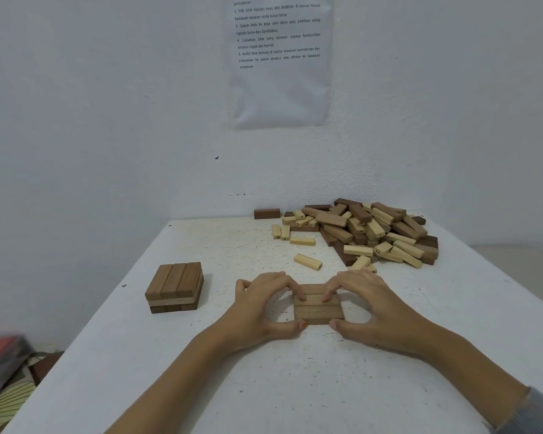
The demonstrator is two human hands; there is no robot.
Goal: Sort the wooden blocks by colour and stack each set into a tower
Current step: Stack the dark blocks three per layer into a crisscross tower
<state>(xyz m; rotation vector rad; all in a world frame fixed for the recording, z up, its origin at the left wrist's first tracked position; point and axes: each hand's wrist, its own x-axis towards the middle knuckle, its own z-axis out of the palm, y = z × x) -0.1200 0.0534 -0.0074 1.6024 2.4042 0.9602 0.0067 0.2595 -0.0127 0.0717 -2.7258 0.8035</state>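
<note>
White wall with a printed sheet (279,73) backs a speckled white table (201,371). At the table's middle lies a flat row of brown blocks (318,310). The left hand (257,308) and right hand (367,305) grip it from either side, fingertips curled onto its top and thumbs against its near edge. A low brown stack (174,286) stands well apart to the left. A mixed pile of blocks (373,233) lies at the far right.

On my feed the left hand (261,311) and right hand (367,305) are bare, forearms uncovered. I see a grey sleeve (533,411), of a soft-looking cloth, on the right arm at the near right corner. The left thumbnail (302,324) shows an orange tint.
</note>
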